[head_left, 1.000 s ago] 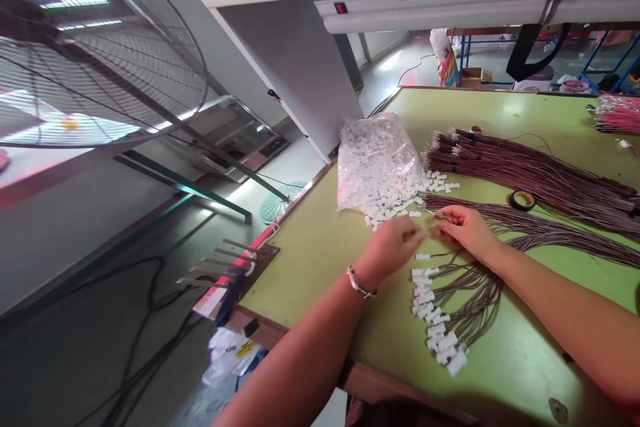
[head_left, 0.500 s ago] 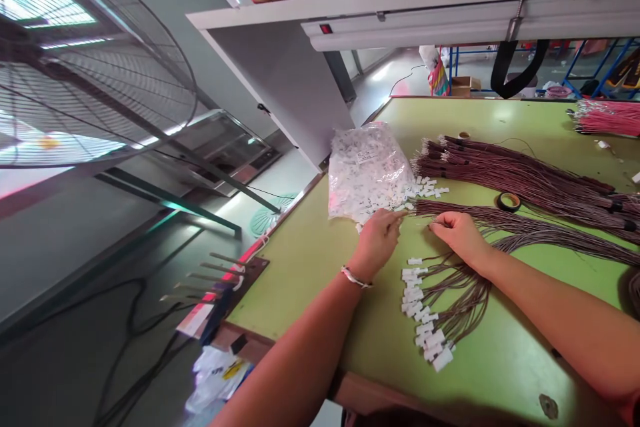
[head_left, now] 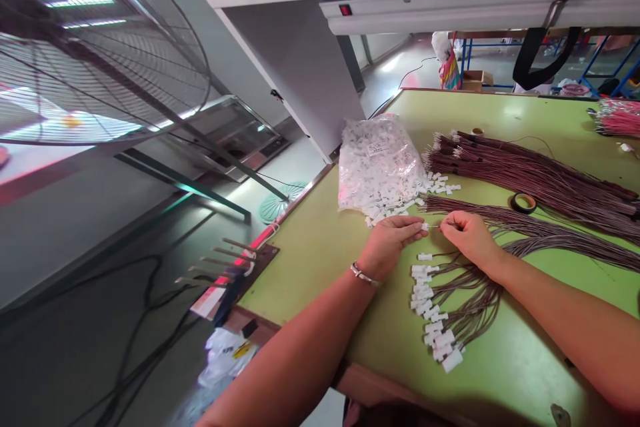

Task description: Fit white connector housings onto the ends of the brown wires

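Between the fingertips of my left hand (head_left: 395, 243) is a small white connector housing (head_left: 425, 227). My right hand (head_left: 465, 235) pinches a thin brown wire, its bare end (head_left: 434, 227) pointing left at the connector; whether the two touch I cannot make out. Just beyond my hands lies a clear plastic bag (head_left: 377, 163) of white connectors, with loose connectors (head_left: 440, 183) spilled beside it. Below my right hand, several brown wires with white connectors (head_left: 433, 313) on their ends are fanned out on the green table (head_left: 310, 260).
Bundles of brown wires (head_left: 530, 170) stretch across the right side, with a roll of black tape (head_left: 523, 203) among them. Red wires (head_left: 620, 117) lie at the far right. A shelf (head_left: 290, 67) rises at the back, a pronged rack (head_left: 250, 273) sits at the left edge, and a fan (head_left: 100, 47) stands left.
My left hand has come away from the loose connectors with one in its fingers and moved close to the wire end in my right hand. The whole view has shifted slightly.
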Action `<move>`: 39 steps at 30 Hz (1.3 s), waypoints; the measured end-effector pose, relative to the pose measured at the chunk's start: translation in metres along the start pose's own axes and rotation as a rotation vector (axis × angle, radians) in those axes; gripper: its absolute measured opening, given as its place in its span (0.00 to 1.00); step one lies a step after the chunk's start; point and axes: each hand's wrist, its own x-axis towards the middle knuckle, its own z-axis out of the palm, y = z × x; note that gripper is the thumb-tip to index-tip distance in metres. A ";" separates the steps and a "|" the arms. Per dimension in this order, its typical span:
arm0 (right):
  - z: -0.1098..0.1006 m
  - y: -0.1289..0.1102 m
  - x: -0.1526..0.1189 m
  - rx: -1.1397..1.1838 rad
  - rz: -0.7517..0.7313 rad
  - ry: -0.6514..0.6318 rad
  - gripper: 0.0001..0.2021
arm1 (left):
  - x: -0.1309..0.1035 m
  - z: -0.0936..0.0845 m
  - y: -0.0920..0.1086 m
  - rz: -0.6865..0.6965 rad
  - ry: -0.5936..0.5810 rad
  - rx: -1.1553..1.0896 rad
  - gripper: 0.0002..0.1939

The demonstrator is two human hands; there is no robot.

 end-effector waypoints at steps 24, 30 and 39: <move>-0.003 -0.001 0.000 -0.030 -0.014 0.057 0.09 | -0.002 0.002 0.000 0.014 -0.056 -0.071 0.08; -0.002 0.002 0.001 -0.047 -0.022 0.024 0.09 | 0.001 0.001 -0.006 0.058 -0.080 0.011 0.12; -0.003 0.012 0.005 -0.108 -0.053 -0.097 0.10 | 0.002 0.010 -0.017 0.714 -0.019 0.588 0.01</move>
